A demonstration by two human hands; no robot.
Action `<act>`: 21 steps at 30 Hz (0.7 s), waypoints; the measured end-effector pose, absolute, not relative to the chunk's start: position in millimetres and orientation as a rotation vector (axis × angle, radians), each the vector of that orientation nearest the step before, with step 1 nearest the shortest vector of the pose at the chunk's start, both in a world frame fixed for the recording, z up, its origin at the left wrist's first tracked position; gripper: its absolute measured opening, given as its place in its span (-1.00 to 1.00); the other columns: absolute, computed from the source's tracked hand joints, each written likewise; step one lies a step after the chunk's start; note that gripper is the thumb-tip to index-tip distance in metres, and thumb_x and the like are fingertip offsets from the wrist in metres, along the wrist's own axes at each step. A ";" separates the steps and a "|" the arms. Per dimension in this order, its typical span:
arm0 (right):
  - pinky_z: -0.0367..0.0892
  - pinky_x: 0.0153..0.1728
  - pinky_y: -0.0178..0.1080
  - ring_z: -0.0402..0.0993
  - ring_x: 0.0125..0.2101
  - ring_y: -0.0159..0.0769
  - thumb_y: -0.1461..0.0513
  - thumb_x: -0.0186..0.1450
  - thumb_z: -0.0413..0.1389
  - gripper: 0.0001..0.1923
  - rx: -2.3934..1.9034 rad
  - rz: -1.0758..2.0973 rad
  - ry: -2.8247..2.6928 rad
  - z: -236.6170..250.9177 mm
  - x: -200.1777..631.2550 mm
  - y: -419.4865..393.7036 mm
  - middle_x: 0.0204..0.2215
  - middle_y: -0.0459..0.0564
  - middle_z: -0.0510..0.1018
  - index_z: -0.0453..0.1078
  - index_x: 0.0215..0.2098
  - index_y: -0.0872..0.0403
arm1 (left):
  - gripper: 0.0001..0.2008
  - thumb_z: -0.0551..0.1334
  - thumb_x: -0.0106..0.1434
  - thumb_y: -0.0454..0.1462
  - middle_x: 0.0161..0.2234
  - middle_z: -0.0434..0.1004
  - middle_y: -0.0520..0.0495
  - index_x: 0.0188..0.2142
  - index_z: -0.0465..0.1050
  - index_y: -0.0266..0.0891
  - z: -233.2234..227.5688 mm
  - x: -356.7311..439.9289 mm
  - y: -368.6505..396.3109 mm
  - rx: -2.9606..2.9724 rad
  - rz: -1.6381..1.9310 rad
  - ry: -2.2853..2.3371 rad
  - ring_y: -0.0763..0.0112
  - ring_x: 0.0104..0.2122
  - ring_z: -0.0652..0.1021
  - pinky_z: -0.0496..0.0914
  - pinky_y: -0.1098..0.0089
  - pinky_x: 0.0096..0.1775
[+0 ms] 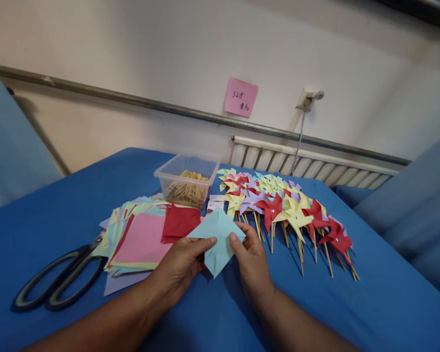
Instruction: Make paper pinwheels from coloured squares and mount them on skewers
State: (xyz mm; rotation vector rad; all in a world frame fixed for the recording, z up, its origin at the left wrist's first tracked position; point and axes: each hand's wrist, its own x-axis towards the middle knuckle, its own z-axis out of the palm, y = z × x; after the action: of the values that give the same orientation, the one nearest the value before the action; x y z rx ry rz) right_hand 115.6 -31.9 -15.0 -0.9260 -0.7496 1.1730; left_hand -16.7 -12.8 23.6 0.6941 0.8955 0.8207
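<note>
"What's in the hands?"
"Left hand (190, 252) and right hand (251, 254) pinch a blue square (220, 250) by opposite corners, mid-counter (385, 313), not yet on a stick."
"Done?"
"Pinwheels (295, 217) along the right edge. Loose sheets (143, 239) remain leftward; a tub (168, 176) of sticks (192, 183) near the far edge."
"Unclear?"
"Creases or cuts; fingertips behind; pinwheel count."

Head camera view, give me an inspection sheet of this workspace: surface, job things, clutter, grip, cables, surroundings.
Surface: blue cloth.
Job things: creased light-blue sheet; paper stack at left; pinwheels grouped at right; loose sticks in a clear tub.
Clutter: scissors beside the paper stack.
Grip: left hand and right hand hold opposite sides of the light-blue sheet.
Cables: cord hanging from the wall outlet; lower end out of sight.
Surroundings: pink note, metal pipe, radiator.
</note>
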 end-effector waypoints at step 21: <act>0.22 -0.38 -0.31 0.30 -0.45 -0.34 0.21 0.21 0.18 -0.90 -1.090 0.871 -1.291 -12.5 118.2 -41.6 -0.52 -0.11 0.41 0.47 -0.44 0.06 | -0.88 0.35 0.05 -0.26 -0.49 0.61 -0.08 -0.47 0.55 -0.31 27.7 -24.3 -10.3 0.669 0.926 0.862 0.37 -0.47 0.53 0.41 0.38 -0.32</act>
State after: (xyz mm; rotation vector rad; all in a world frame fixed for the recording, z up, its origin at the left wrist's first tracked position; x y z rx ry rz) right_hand 118.2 -41.6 -12.5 -1.0898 -1.2912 0.8713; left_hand -24.3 -10.3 27.7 0.6693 0.8617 0.9262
